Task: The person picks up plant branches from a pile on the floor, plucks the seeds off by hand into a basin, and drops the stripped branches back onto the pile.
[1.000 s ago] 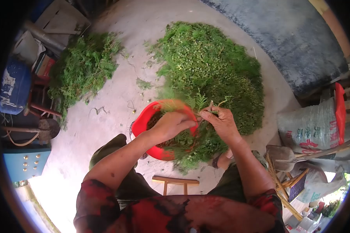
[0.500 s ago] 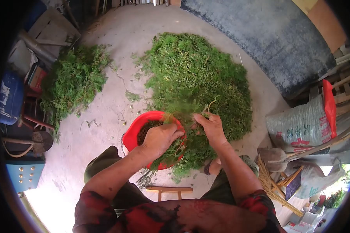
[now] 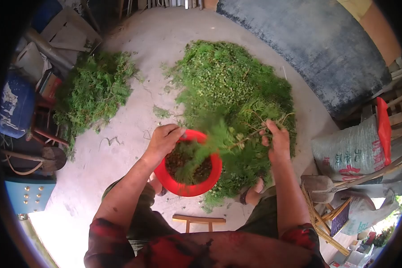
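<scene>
My right hand is closed around the stem of a leafy green branch. Its feathery end reaches left over the red basin and is smeared by motion. Small brownish pieces lie inside the basin, partly behind the foliage. My left hand is at the basin's upper left rim with fingers curled together; whether they grip the rim or a small piece cannot be made out. Just beyond both hands lies a large heap of green branches dotted with small pale green cones or fruits.
A second pile of greenery lies on the concrete floor at left. Right of me are a filled woven sack, a shovel and a dark board. A wooden stool is in front of my body.
My hands have moved apart: the left to the basin's upper left rim, the right outward with the branch. The basin appears slightly further right, and more of its inside shows.
</scene>
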Demonstrator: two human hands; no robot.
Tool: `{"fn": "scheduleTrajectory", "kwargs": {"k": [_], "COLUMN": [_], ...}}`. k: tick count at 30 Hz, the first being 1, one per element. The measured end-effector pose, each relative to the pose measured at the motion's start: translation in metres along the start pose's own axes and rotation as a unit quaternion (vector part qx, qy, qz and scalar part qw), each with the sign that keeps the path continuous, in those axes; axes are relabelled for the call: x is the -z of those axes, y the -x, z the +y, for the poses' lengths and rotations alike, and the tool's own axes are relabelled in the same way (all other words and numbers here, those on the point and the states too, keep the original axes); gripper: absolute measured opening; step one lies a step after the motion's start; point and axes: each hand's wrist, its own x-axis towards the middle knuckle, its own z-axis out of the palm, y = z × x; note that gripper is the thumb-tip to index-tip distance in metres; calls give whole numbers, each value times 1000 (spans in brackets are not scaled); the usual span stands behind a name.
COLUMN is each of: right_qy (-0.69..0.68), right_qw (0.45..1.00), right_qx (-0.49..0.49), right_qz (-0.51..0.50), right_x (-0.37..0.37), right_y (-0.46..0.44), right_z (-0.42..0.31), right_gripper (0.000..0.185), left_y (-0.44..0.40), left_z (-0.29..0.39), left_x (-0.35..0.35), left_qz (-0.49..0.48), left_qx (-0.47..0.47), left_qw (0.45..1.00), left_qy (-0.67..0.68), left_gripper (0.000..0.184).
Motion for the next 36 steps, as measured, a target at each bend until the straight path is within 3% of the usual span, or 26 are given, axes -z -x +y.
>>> {"fn": "scheduleTrajectory", "kwargs": {"k": [1,5,6,9,12,15,18,20,21,22,25,29,36], "right_qy": [-47,-242,-260,-303,-308,-305,-299,-303,-316,-328,-364,-390,-452], "right_qw": [998,965,958,945,942,944,945,942,936,929,904,884,880], "right_qx": [-29,-99,-121,-120,-131,-128,-131,-144,-156,-170,-216,-249,-146], "right_qz": [11,4,-6,-22,-5,0,4,3,-7,-18,-55,-67,-27], "right_x": [-2,-4,-4,-6,-15,-25,-33,-37,-39,-43,-58,-70,-26], "right_y": [-1,-10,-13,-15,-12,-7,-5,-6,-4,-2,11,30,-18], "right_z": [3,25,29,35,37,39,43,48,50,52,53,38,51], "right_gripper": [19,19,21,20,22,22,23,23,23,23,22,21,20], "left_y": [-4,-9,-6,-3,12,29,39,29,27,25,21,18,24], "left_z": [-3,-17,-24,-24,-6,31,51,19,13,12,9,-2,-3], "left_x": [-1,-19,-23,-19,-27,-42,-55,-68,-73,-79,-77,-82,-72], "left_qz": [4,-42,6,138,-6,-92,-138,-80,-49,41,-36,-62,-6], "left_qx": [-59,-89,-149,-324,-63,-19,-88,-238,-307,-379,-337,-322,-263], "left_qw": [997,908,865,771,810,825,845,917,929,902,906,903,900], "left_qy": [-45,-407,-480,-530,-583,-557,-508,-309,-201,-203,-254,-279,-348], "left_gripper": [26,30,30,31,28,29,28,27,26,25,29,26,23]}}
